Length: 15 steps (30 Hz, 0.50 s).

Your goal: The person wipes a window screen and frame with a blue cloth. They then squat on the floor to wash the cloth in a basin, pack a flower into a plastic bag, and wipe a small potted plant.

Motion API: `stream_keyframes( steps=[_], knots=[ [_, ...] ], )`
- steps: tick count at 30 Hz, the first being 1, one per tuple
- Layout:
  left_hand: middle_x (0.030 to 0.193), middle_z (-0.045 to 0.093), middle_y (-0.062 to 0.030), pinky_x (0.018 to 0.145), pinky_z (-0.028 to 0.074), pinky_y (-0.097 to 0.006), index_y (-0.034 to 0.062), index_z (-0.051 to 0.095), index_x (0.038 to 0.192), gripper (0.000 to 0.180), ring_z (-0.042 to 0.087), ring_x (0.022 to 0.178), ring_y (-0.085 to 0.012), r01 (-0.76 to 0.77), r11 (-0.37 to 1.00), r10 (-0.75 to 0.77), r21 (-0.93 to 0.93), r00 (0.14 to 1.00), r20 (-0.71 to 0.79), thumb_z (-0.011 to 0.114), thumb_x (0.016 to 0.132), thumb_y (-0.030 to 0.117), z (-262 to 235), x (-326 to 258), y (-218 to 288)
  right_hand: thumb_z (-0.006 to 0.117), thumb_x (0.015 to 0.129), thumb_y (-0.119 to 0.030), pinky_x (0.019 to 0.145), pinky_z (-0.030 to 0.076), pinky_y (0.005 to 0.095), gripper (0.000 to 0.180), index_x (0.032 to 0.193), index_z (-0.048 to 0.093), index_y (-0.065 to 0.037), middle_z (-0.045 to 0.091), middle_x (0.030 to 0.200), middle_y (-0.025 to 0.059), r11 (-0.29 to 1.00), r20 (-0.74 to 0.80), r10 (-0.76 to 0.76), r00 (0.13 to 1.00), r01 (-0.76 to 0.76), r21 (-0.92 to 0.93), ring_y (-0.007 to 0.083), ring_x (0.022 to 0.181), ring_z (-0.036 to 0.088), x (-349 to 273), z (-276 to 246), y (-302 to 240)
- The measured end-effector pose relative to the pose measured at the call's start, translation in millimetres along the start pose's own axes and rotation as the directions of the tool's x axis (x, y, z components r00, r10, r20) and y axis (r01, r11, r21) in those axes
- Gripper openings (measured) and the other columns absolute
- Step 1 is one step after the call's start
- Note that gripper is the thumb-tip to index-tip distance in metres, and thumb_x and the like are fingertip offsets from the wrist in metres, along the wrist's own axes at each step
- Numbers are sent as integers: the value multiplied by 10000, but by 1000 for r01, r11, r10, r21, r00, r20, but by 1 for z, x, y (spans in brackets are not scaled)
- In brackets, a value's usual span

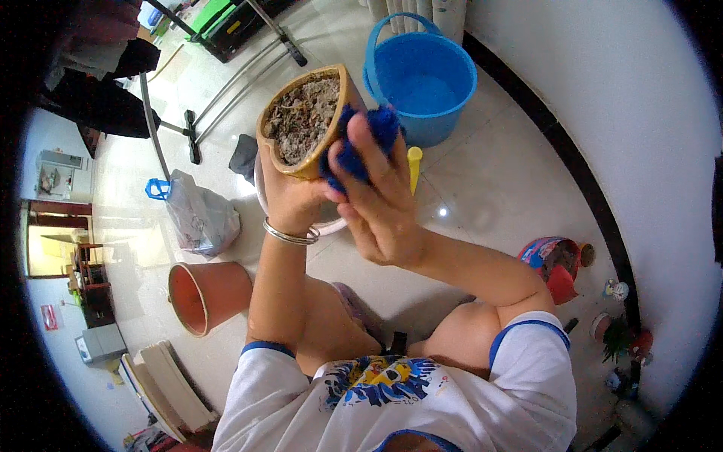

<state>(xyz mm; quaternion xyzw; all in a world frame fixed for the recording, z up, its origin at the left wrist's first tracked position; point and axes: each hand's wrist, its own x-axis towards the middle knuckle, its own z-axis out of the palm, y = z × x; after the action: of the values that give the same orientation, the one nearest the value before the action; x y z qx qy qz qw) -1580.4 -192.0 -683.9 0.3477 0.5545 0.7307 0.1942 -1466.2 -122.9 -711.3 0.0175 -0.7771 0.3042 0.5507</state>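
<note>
A yellow-brown flower pot filled with dry, crumbly soil is raised in front of me, tilted so its open top shows. My left hand is closed round its lower side, partly hidden under the pot. With its fingers stretched along a dark blue cloth, my right hand presses the cloth against the right wall of the pot. Below the hands, a pale basin is mostly covered by the pot and my arms. A yellow handle shows just right of my right hand.
A blue bucket stands beyond my right hand. On the left are a grey plastic bag and a reddish-brown pot on its side. At right, an opened red-and-blue bag and small potted plants line the wall. Metal rack legs stand far left.
</note>
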Motion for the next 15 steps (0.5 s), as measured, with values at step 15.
stream_keyframes(
  steps=[15],
  knots=[
    [1252,439,-124,997,371,-350,11,249,1283,1240,468,1151,-233,-9,1000,9,3,1000,-7,882,305,436,-8,2,-3,462,868,-164,1049,174,522,518,1356,347,-34,258,1419,224,997,-11,-47,999,46,-53,427,1290,260,-5,10,8]
  ],
)
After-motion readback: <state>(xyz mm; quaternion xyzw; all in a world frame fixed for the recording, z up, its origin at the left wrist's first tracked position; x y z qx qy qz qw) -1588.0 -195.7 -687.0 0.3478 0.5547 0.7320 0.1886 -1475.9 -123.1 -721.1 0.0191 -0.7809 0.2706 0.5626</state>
